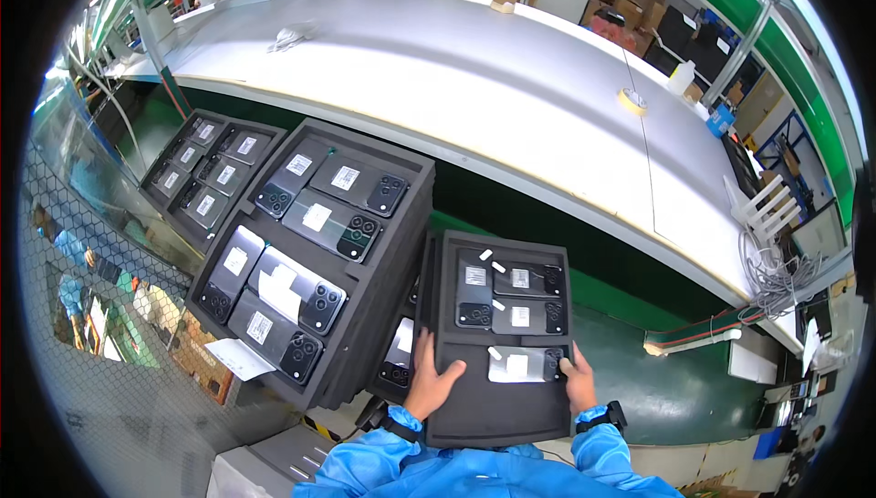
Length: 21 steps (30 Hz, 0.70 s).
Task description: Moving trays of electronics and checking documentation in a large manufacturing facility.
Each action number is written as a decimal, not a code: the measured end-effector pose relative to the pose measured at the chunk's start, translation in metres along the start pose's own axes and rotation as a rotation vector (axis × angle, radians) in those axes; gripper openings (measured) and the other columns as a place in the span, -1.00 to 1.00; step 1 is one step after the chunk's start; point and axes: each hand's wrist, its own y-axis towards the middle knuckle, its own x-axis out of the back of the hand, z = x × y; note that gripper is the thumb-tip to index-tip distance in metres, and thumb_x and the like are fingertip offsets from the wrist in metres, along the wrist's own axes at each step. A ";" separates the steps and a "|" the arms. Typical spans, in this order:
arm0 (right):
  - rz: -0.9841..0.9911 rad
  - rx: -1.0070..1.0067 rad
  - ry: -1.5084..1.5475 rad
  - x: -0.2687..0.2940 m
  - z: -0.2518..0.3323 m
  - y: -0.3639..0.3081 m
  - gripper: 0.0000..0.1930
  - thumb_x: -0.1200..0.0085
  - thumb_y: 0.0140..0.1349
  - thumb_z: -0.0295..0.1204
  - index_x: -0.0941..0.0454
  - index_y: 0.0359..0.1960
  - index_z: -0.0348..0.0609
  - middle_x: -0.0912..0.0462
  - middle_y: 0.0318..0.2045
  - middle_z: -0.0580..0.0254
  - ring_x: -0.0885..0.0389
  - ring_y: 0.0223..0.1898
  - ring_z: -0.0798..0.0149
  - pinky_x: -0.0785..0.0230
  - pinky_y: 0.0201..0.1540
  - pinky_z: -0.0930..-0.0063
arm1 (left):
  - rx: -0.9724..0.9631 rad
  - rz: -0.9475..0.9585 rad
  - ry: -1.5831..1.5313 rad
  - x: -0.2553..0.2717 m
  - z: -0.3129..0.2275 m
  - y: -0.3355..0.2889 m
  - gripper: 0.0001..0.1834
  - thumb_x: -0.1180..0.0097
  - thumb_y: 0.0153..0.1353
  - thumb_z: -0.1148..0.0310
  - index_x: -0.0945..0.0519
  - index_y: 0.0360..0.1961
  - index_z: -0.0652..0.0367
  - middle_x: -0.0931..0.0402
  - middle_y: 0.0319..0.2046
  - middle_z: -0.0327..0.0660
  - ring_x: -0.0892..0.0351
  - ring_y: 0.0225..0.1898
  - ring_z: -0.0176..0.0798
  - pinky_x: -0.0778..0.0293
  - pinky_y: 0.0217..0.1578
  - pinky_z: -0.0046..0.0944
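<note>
In front of me is a black foam tray [461, 411], gripped at both side edges. My left hand [433, 381] closes on its left edge, thumb over the top. My right hand [578, 379] clasps the opposite edge, its thumb beside the camera end of a silver phone [520, 365]. Farther up the tray, several dark phones [474, 288] with white labels lie in recesses. Small white pieces [498, 267] rest on and between them. The foam's near part holds no phone. My fingers under the edges are partly hidden.
Tall stacked foam trays [388, 224] with labelled phones stand to the left, a loose white sheet [240, 358] sticking out. Another phone tray [214, 170] sits behind. Across the back runs a long white workbench [438, 69] with a tape roll [632, 101] and bundled cables [776, 265].
</note>
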 end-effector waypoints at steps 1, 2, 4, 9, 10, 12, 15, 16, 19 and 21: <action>-0.021 -0.033 0.035 0.006 0.005 -0.003 -0.42 0.14 0.26 -0.64 -0.19 0.36 -0.20 -0.42 0.22 0.19 -0.37 0.20 0.30 -0.09 0.29 0.47 | 0.048 0.024 -0.181 -0.006 -0.006 -0.004 -0.06 -0.26 0.11 0.17 -0.03 0.36 0.38 0.13 0.39 0.26 0.23 0.43 0.26 0.18 0.38 0.03; 0.021 -0.016 0.101 0.013 0.011 -0.006 -0.42 0.15 0.24 -0.68 -0.20 0.35 -0.22 -0.40 0.23 0.15 -0.35 0.24 0.28 -0.07 0.31 0.48 | 0.026 0.043 -0.042 -0.010 -0.012 -0.009 -0.03 -0.27 0.09 0.15 -0.02 0.37 0.36 0.13 0.39 0.25 0.26 0.43 0.30 0.18 0.38 0.06; 0.055 -0.027 0.194 0.020 0.019 -0.013 -0.42 0.15 0.25 -0.68 -0.19 0.36 -0.23 -0.41 0.22 0.16 -0.38 0.21 0.29 -0.09 0.30 0.48 | -0.007 0.073 0.128 -0.015 -0.020 -0.010 -0.04 -0.28 0.07 0.12 -0.07 0.35 0.36 0.15 0.39 0.27 0.26 0.42 0.33 0.15 0.36 0.09; 0.029 0.027 0.141 0.004 0.010 -0.003 -0.42 0.14 0.26 -0.66 -0.18 0.36 -0.21 -0.42 0.21 0.20 -0.40 0.17 0.32 -0.11 0.27 0.51 | -0.030 -0.044 0.082 -0.005 -0.012 -0.005 -0.09 -0.30 0.05 0.14 -0.15 0.31 0.41 0.18 0.38 0.29 0.16 0.40 0.28 0.09 0.35 0.06; 0.041 0.062 0.115 0.000 0.009 0.000 -0.41 0.14 0.26 -0.67 -0.17 0.37 -0.21 -0.42 0.21 0.20 -0.40 0.17 0.32 -0.11 0.27 0.51 | -0.055 -0.039 0.074 0.000 -0.007 0.000 -0.09 -0.30 0.05 0.16 -0.14 0.31 0.41 0.19 0.38 0.28 0.15 0.41 0.26 0.09 0.35 0.04; 0.064 0.018 0.120 -0.008 0.008 0.004 -0.41 0.14 0.25 -0.67 -0.17 0.37 -0.21 -0.42 0.21 0.20 -0.40 0.17 0.33 -0.12 0.26 0.52 | 0.001 -0.033 -0.019 0.002 -0.002 0.002 -0.12 -0.28 0.07 0.22 -0.13 0.32 0.40 0.16 0.38 0.27 0.14 0.42 0.22 0.09 0.37 -0.02; 0.049 -0.028 0.119 -0.010 0.010 0.004 -0.39 0.16 0.26 -0.68 -0.12 0.38 -0.23 -0.39 0.24 0.21 -0.37 0.20 0.33 -0.09 0.29 0.51 | 0.030 0.043 -0.058 0.004 0.005 0.005 -0.10 -0.25 0.07 0.27 -0.07 0.35 0.39 0.09 0.38 0.26 0.10 0.43 0.18 0.10 0.38 -0.07; 0.074 -0.010 0.133 -0.010 0.008 0.005 -0.39 0.16 0.26 -0.68 -0.12 0.38 -0.23 -0.39 0.24 0.21 -0.37 0.20 0.33 -0.09 0.29 0.51 | 0.011 0.032 -0.082 0.003 0.007 0.005 -0.10 -0.25 0.07 0.27 -0.07 0.35 0.39 0.09 0.38 0.26 0.10 0.43 0.18 0.10 0.38 -0.07; 0.064 -0.007 0.044 -0.004 0.006 0.004 -0.40 0.15 0.27 -0.67 -0.12 0.38 -0.21 -0.38 0.25 0.21 -0.36 0.21 0.33 -0.08 0.29 0.51 | 0.022 0.036 -0.044 0.000 0.012 0.002 -0.14 -0.14 0.16 0.37 0.02 0.39 0.39 0.13 0.42 0.16 0.12 0.45 0.06 0.12 0.39 -0.16; 0.069 0.005 0.029 -0.003 0.005 0.006 -0.41 0.15 0.28 -0.66 -0.13 0.38 -0.20 -0.38 0.25 0.22 -0.35 0.22 0.34 -0.07 0.30 0.50 | -0.026 0.037 -0.013 0.000 0.012 0.003 -0.21 -0.04 0.22 0.42 0.05 0.40 0.37 0.12 0.42 0.15 0.10 0.44 0.03 0.11 0.38 -0.19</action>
